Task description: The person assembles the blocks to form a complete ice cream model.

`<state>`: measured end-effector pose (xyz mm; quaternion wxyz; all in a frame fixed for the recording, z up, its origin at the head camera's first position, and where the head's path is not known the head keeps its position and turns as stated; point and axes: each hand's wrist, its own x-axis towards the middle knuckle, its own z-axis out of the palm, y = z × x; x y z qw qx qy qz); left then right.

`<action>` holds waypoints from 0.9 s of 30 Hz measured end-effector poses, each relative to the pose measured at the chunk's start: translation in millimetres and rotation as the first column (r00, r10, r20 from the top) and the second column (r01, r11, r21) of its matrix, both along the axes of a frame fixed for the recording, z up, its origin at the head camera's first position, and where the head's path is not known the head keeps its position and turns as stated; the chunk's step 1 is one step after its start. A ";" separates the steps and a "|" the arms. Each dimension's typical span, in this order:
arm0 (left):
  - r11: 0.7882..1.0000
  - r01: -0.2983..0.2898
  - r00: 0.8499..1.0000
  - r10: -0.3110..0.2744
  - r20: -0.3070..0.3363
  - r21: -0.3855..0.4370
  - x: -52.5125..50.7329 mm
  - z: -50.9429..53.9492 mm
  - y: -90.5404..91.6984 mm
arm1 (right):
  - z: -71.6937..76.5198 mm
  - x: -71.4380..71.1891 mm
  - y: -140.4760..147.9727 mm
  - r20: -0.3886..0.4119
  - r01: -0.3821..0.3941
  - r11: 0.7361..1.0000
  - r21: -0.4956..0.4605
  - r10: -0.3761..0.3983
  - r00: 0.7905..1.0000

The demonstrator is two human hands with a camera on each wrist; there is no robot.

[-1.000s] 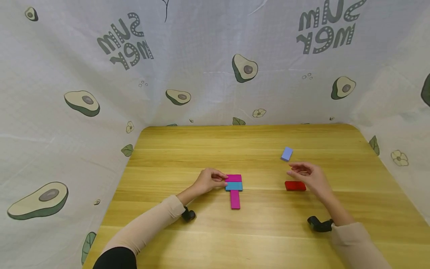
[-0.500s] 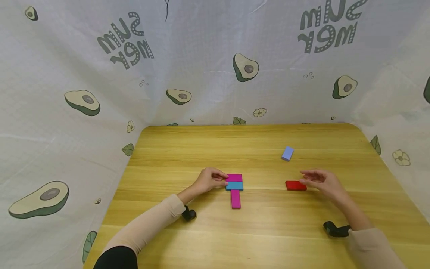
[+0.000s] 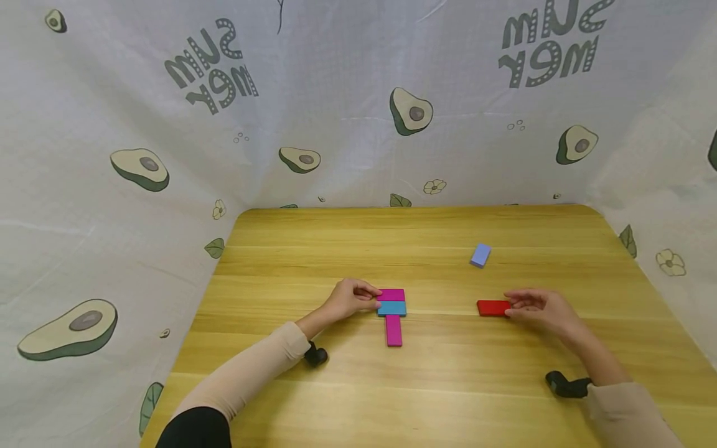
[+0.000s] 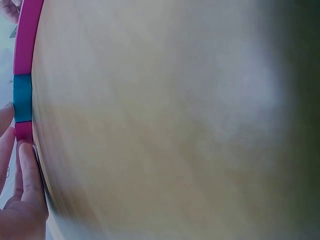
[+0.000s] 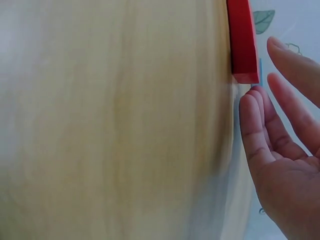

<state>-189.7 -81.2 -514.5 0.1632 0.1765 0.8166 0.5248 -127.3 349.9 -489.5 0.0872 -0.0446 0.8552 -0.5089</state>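
Note:
My left hand [image 3: 348, 300] rests its fingertips at the left ends of a magenta block [image 3: 392, 295] and the blue block [image 3: 392, 308] against it. Below the blue one, a second magenta block [image 3: 394, 330] stands lengthwise, forming a T. The left wrist view shows the blue block [image 4: 22, 98] with fairly straight fingers [image 4: 31, 172] beside it. At the red block's [image 3: 493, 308] right end is my right hand [image 3: 546, 311], its fingers parted. In the right wrist view the red block [image 5: 243, 42] lies just beyond the fingertips, not gripped; contact cannot be told.
A light blue-purple block [image 3: 480, 256] lies at an angle behind the red one. The wooden table [image 3: 437, 398] meets a white cloth with avocado prints [image 3: 347, 74] at its back and sides. Black devices sit at both wrists.
My right hand has moved right and slightly toward me, from above the red block to its right end. The left hand stays at the magenta and blue blocks.

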 end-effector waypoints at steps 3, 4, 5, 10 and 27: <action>1.000 0.001 1.000 -0.001 0.004 0.000 -0.9 0.2 0.3 | -1.7 0.0 -0.1 0.002 -0.004 1.000 -0.017 0.004 1.000; 1.000 0.002 1.000 -0.002 0.006 -0.001 -1.2 0.2 0.5 | -2.5 0.0 0.3 -0.001 -0.009 1.000 -0.021 0.009 1.000; 1.000 0.002 1.000 -0.002 0.008 -0.001 -1.4 0.5 0.7 | -3.4 -0.1 0.7 -0.002 -0.012 1.000 -0.028 0.012 1.000; 1.000 0.000 1.000 0.000 0.013 -0.003 -1.6 0.9 0.8 | -6.1 -0.9 1.9 -0.015 -0.033 0.999 -0.035 0.032 0.999; 1.000 -0.006 1.000 0.006 0.019 -0.005 -0.7 0.3 -0.1 | -5.3 -2.4 -4.4 -0.036 -0.042 0.998 0.048 0.044 0.998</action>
